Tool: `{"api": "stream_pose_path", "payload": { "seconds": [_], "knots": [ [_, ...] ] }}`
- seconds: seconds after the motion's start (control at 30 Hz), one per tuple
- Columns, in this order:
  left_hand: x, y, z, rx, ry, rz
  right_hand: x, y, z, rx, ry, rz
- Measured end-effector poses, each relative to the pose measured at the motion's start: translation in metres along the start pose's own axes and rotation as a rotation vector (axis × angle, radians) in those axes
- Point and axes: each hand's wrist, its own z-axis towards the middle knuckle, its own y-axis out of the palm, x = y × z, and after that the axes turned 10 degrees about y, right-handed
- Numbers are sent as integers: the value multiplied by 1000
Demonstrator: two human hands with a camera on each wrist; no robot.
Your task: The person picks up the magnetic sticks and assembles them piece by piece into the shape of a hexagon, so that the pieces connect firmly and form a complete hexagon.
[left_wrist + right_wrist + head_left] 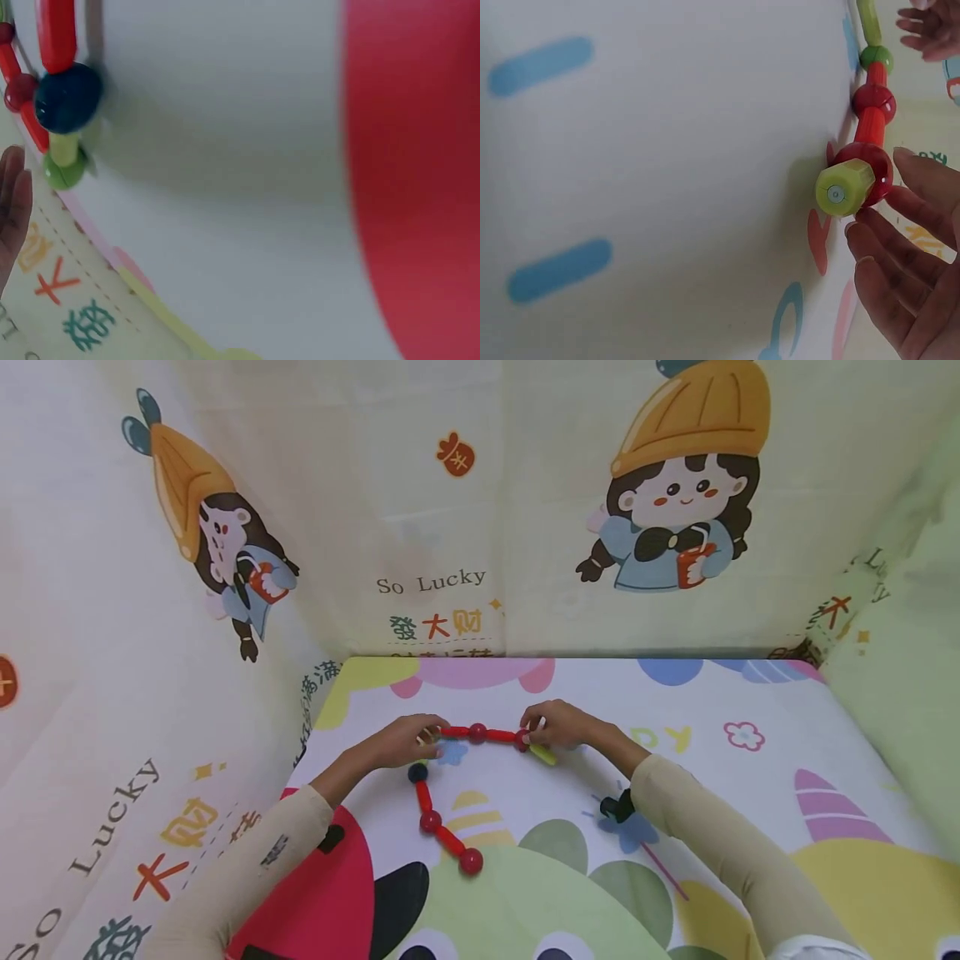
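Note:
A chain of toy rods and balls lies on the printed table. Its far stretch has a red rod (455, 732), a red ball (477, 733), another red rod (500, 736) and an end red ball (870, 169) with a yellow-green rod (845, 186) sticking out. My right hand (564, 725) is at that end ball, fingers spread loosely around it. Beside the green ball (876, 57) my left hand (408, 741) hovers with extended fingers, apart from it in the right wrist view. A dark blue ball (69, 98) joins the nearer stretch, which ends in a red ball (471, 861).
The table (720, 810) carries bright cartoon prints. Cream cloth walls (540, 527) with printed figures stand behind it and at both sides. A small black object (617, 807) shows beside the right sleeve (712, 835).

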Motion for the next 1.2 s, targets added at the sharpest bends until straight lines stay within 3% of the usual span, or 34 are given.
{"api": "stream_pose_path", "payload": {
  "seconds": [0.1, 0.23, 0.5, 0.8, 1.2],
  "knots": [
    [-9, -2, -18, 15, -56, -12, -5, -1, 3, -28, 28, -11],
    [-18, 0, -33, 2, -121, -24, -8, 1, 7, -29, 58, -52],
    [-23, 10, -35, -86, -167, -8, -9, 2, 8, -31, 80, -96],
    [-19, 14, -19, -127, -105, 33, 2, 3, -11, 10, 68, -155],
    [-4, 17, 40, -152, 48, 50, 44, 5, -76, 89, -2, -73]
  ]
}}
